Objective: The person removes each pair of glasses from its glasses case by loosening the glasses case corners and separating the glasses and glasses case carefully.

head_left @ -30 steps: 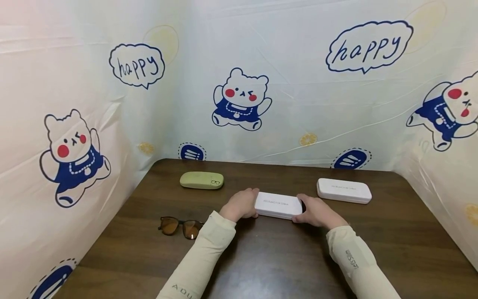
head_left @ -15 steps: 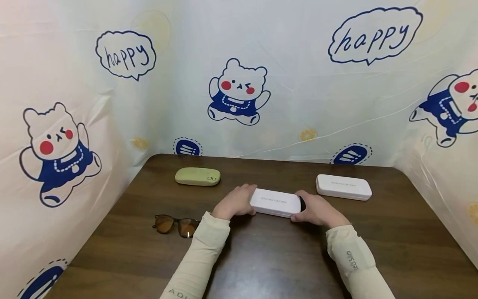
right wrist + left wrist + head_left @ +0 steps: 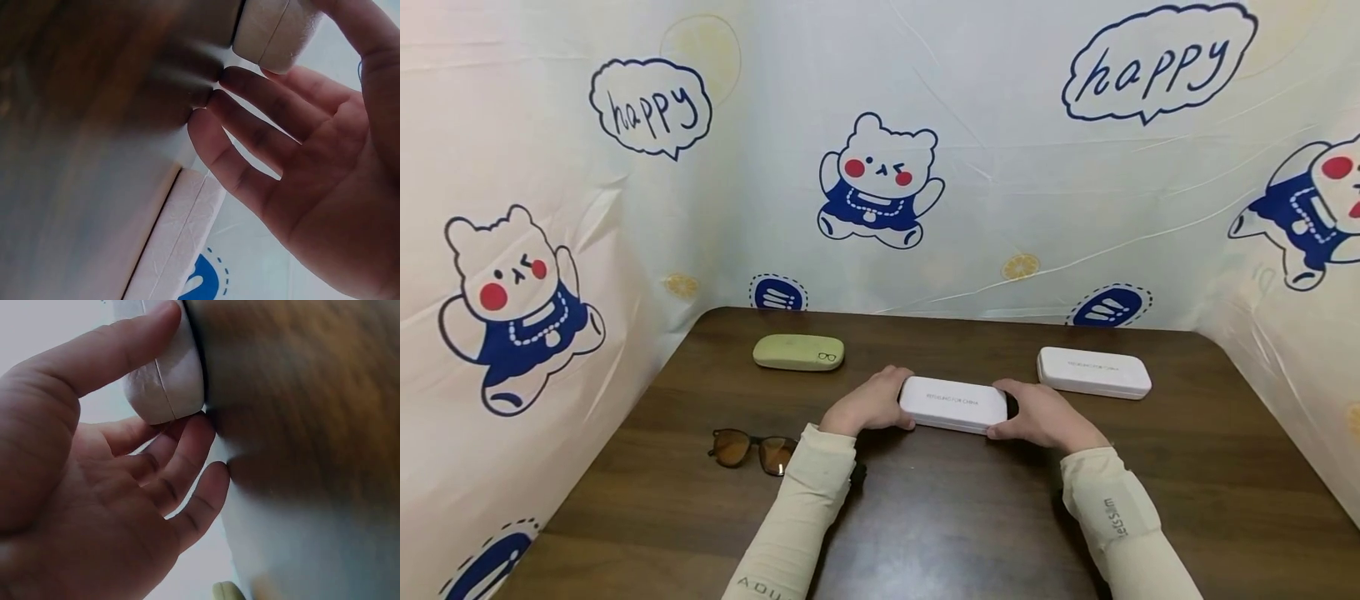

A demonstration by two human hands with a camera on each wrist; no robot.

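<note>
A shut white glasses case (image 3: pixel 953 403) lies crosswise at the middle of the brown table (image 3: pixel 970 517). My left hand (image 3: pixel 895 400) grips its left end. In the left wrist view the thumb lies along one side of the case's end (image 3: pixel 165 375) and the fingers (image 3: pixel 187 456) curl round the other side. My right hand (image 3: pixel 1006 410) grips the right end the same way. In the right wrist view the case's end (image 3: pixel 275 31) sits between the thumb and the curled fingers (image 3: pixel 250 119).
A second white case (image 3: pixel 1093 372) lies at the back right, also seen as the second white case (image 3: pixel 181 237) in the right wrist view. A green case (image 3: pixel 798 352) sits at the back left. Brown-tinted sunglasses (image 3: pixel 752 450) lie left of my left sleeve. Printed sheets wall three sides.
The head view has tilted a little. Both hands stay on the ends of the white case, which has not visibly moved on the table.
</note>
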